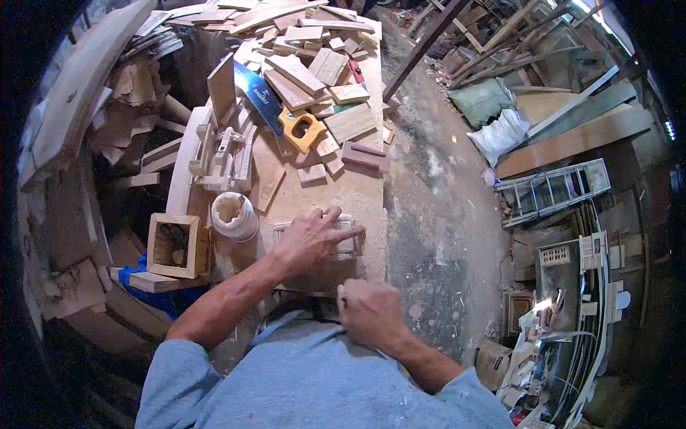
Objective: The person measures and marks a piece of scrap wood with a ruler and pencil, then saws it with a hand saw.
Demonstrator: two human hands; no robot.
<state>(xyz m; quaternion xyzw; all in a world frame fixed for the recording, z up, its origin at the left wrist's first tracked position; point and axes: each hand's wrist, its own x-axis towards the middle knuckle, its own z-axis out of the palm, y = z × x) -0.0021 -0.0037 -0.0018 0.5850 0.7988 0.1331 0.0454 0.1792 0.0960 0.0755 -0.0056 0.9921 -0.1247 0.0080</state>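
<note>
A small pale wooden frame-like piece [347,247] lies on the workbench [286,193] close to my body. My left hand [312,234] rests across the top of it with fingers spread, covering much of its middle. Nearer my shirt, at the bench's front edge, my right hand [373,309] is closed in a fist. A small pale bit shows at its thumb side, but what it is stays hidden. Left of the wooden piece stands a white tub [236,227] with a rough rim. Fine sawdust covers the bench to the right.
A handsaw with a yellow handle [303,131] leans among many wood offcuts [304,71] at the back. A grooved brown block [365,157] lies near the right edge. A square wooden box [171,245] stands at left. On the floor at right lies a metal ladder [554,191].
</note>
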